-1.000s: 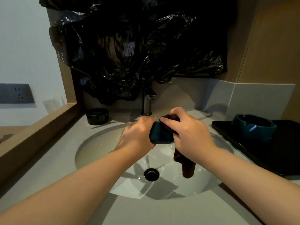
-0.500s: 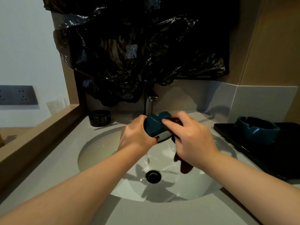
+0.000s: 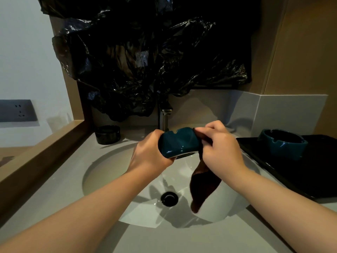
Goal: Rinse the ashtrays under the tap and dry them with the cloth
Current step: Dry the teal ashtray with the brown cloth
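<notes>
Comparing with half a second ago: the teal ashtray point(image 3: 179, 141) now shows more of its side wall, with two rim notches facing the camera. A second ago it was mostly hidden between the hands. More of the brown cloth point(image 3: 204, 187) hangs below the right hand than before.
Ashtray position: held between both hands above the sink basin point(image 3: 113, 172), just in front of the tap point(image 3: 164, 119). It is tipped on its side and clear of the basin.
Left hand point(image 3: 149, 154): curled round the ashtray's left end, back of the hand toward the camera.
Right hand point(image 3: 220, 148): fingers bent, pinching the cloth against the ashtray's upper right rim.
Hands: close together, joined only through the ashtray and not touching each other.
Cloth: runs from the pinch down under the right palm. Its loose tail hangs over the basin to the right of the drain point(image 3: 169, 198).
Forearms: both bare, reaching in from the lower corners and converging over the basin.
Second teal ashtray point(image 3: 282, 145): upright on the black tray point(image 3: 310, 176) on the counter to the right, well apart from the hands.
Black round dish point(image 3: 107, 134): on the counter at the back left, near the tap.
</notes>
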### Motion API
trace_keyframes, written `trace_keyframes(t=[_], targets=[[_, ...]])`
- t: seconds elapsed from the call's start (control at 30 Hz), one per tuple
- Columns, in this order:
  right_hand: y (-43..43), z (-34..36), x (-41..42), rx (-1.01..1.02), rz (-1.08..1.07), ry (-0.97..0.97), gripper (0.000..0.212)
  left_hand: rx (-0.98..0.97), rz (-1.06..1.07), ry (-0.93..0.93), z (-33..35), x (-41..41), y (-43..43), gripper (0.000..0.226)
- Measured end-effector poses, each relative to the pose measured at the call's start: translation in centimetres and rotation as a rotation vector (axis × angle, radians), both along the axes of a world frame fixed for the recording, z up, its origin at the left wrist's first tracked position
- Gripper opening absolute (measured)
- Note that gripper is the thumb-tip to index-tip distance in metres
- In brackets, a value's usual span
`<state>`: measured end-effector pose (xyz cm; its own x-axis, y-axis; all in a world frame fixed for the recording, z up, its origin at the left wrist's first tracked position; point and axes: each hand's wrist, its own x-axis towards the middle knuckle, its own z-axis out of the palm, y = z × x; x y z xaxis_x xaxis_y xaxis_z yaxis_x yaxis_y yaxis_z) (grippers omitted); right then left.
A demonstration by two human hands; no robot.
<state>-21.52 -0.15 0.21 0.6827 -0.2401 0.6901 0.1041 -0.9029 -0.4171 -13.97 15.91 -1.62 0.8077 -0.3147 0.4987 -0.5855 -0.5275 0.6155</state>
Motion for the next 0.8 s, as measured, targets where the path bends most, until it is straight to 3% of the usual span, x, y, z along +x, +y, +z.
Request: trace_keyframes(t=[0.1,0.17,0.23,0.33,0.43,0.57,0.73,0.8], targets=[[1.3,0.1,-0.7,-0.258,0.123,-0.106,0.035,0.042,-0.002,-0.043,-0.2,0.0,-0.1,0.052],[1.4,-0.2,-0.4,-0.313,0.125,-0.154,0.035,0.034,0.005,-0.075,-0.3,0.0,-0.1,0.053],[0.8,-0.2,0.2,-0.131,0.068,-0.165,0.032,0.011,0.004,-0.086,-0.2,-0.1,0.0,0.053],[-0.9,0.1,0.8,0.309,0.143,0.000,0.033,-0.004,-0.013,-0.057,-0.1,-0.3,0.0,0.050],[-1.6,0.4,1.2,0.431,0.152,0.031,0.037,-0.020,-0.026,-0.044,0.1,-0.5,-0.2,0.050],[-0.8,0.3,0.9,0.307,0.082,-0.019,0.034,-0.043,-0.039,-0.009,0.3,-0.4,-0.3,0.049],[0.9,0.3,-0.6,-0.184,0.198,-0.240,0.033,-0.031,-0.026,-0.026,0.1,-0.4,-0.1,0.051],[0.6,0.2,-0.1,-0.083,0.206,-0.216,0.033,-0.037,-0.027,-0.036,0.1,-0.4,-0.1,0.053]])
